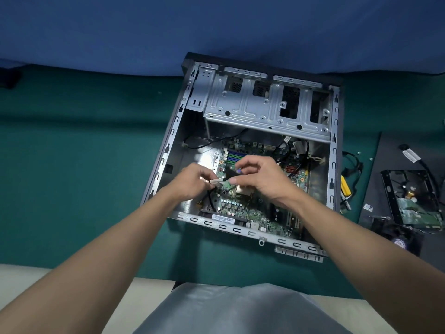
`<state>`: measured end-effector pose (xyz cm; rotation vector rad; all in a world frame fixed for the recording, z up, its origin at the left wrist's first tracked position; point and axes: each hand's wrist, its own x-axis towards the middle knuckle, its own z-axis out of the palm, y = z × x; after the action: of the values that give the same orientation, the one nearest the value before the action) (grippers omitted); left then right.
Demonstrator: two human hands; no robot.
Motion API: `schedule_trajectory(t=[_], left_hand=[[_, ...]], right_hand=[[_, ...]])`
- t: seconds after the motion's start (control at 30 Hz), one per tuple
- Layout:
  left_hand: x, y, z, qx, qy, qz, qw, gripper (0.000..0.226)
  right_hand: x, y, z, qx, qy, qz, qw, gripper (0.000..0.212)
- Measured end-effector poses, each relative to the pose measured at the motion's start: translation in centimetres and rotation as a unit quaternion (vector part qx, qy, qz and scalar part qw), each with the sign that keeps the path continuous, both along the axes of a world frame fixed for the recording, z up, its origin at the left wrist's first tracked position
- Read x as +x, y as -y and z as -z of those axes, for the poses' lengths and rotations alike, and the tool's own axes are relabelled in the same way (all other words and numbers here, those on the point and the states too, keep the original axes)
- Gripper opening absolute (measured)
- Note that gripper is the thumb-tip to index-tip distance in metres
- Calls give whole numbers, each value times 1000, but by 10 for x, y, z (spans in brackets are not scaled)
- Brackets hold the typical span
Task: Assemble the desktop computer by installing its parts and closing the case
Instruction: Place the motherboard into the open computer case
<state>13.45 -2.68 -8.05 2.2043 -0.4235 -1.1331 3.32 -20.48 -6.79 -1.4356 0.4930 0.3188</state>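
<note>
Green cloth [72, 165] beneath open case [168, 145]

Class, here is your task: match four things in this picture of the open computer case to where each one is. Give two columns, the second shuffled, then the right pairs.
1 motherboard
2 hard drive
3 yellow-handled tool
4 white connector

A on the dark mat
B pinched by fingers of the left hand
C inside the case, on its floor
D on the green cloth beside the case's right wall

Pairs: 1-C, 2-A, 3-D, 4-B.
</note>
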Motion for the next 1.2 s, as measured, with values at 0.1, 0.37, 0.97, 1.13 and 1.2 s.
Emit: schedule_trajectory(t=[0.1, 0.37, 0.97, 1.13, 1.2], left_hand=[[0, 0, 5, 21, 15, -17, 1000, 32], [-3, -1, 4, 40, 49, -15, 998, 19], [-14, -24, -15, 63, 138, 114, 982, 32], [-14, -27, -14, 51, 180, 111, 976, 27], [-15, -27, -13, 55, 190, 111, 974, 27]], right_hand=[[-6, -16, -4, 43, 21, -30, 998, 26], [-9, -24, -2, 177, -42, -13, 983, 39], [17, -51, 25, -208, -114, -232, 944, 18], [19, -56, 30, -338, -63, -343, 874, 29], [20, -60, 30, -356, -59, -410, 838, 29]])
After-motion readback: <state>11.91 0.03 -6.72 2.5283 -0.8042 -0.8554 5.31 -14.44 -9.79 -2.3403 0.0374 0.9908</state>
